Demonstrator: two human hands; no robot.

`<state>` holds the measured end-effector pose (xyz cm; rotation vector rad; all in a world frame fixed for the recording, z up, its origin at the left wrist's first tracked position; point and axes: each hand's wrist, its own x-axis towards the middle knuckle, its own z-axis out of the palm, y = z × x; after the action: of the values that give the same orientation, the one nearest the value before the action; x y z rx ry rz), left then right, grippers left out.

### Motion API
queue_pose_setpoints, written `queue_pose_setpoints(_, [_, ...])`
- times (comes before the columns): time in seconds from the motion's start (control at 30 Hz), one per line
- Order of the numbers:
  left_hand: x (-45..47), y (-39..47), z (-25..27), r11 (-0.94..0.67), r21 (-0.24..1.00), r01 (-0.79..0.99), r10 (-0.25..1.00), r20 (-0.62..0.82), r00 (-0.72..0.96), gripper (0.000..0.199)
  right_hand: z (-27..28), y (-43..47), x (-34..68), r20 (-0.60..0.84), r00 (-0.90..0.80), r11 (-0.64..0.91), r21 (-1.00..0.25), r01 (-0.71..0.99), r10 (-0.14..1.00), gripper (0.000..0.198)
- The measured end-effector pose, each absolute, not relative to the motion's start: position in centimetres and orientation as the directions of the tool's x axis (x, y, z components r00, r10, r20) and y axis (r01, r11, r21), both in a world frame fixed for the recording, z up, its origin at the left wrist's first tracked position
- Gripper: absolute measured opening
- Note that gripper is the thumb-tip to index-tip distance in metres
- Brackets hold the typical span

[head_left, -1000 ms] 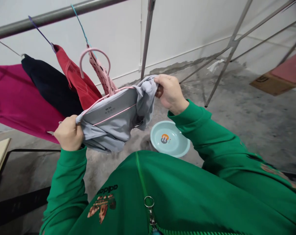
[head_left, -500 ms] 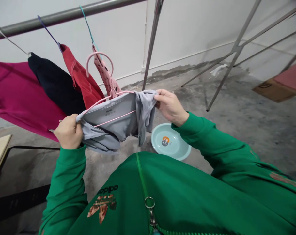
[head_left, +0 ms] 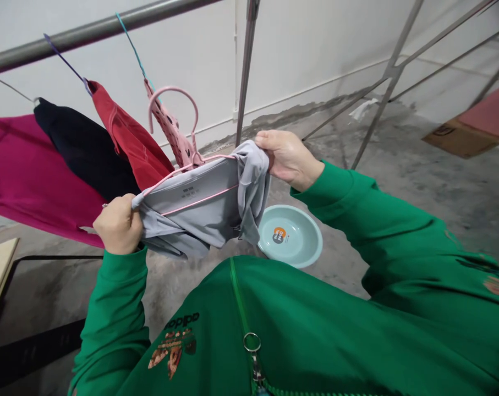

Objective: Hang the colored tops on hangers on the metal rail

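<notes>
A light grey shirt (head_left: pixel 216 212) is stretched between my two hands, with a pink hanger (head_left: pixel 173 176) inside its neck opening. The hanger's hook stands up above the collar and its lower bar crosses the inside of the cloth. My left hand (head_left: pixel 119 223) is closed in a fist on the shirt's left shoulder. At the right shoulder, where the fabric is bunched, my right hand (head_left: pixel 288 158) pinches the cloth between thumb and fingers. The palm side of the left fingers is hidden.
Magenta (head_left: pixel 34 181), black (head_left: pixel 84 146), red (head_left: pixel 127 137) and pink dotted garments (head_left: pixel 170 124) hang from a metal rail (head_left: pixel 96 34). Below my right hand a pale blue basin (head_left: pixel 307 236) stands on the floor. Metal rack legs (head_left: pixel 387 91) and a cardboard box (head_left: pixel 455 137) are to the right.
My right hand has risen a little and shifted right, lifting the shirt's right shoulder. The hanger hook has turned slightly. My left hand keeps its grip, and the view has shifted a little.
</notes>
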<state>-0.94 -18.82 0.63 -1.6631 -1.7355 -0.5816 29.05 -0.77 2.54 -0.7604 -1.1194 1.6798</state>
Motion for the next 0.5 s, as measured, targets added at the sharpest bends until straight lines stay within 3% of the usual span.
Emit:
queue_pose_setpoints(0.1, [-1.1, -19.0, 0.6, 0.103, -0.149, 0.983, 0.698, 0.715, 0.035, 0.024, 1.5, -1.1, 29.9, -0.005, -0.329, -0.117, -0.939, -0.322, 0.944, 0.017])
queue_pose_setpoints(0.2, [-1.3, -19.1, 0.8, 0.15, -0.137, 0.979, 0.722, 0.692, -0.014, 0.025, 0.5, -1.6, 31.3, 0.016, -0.396, -0.038, -0.991, -0.128, 0.918, 0.022])
queue_pose_setpoints(0.27, [-1.4, -19.2, 1.0, 0.185, -0.128, 0.974, 0.737, 0.674, -0.052, 0.027, 0.6, -1.9, 32.6, 0.093, -0.467, 0.142, -0.987, 0.07, 0.879, 0.025])
queue_pose_setpoints(0.33, [-1.3, -19.2, 1.3, 0.196, -0.118, 0.973, 0.751, 0.656, -0.071, 0.027, 1.5, -2.1, 33.6, 0.245, -0.478, 0.38, -0.901, 0.208, 0.844, 0.027])
queue_pose_setpoints(0.43, [-0.9, -18.7, 1.5, 0.15, -0.083, 0.985, 0.778, 0.625, -0.065, 0.026, 4.0, -2.7, 33.5, 0.464, -0.476, 0.611, -0.762, 0.216, 0.747, 0.03])
queue_pose_setpoints(0.5, [-0.4, -17.9, 1.5, 0.103, -0.053, 0.993, 0.795, 0.604, -0.05, 0.024, 5.4, -3.1, 32.0, 0.474, -0.594, 0.656, -0.745, 0.123, 0.65, 0.03])
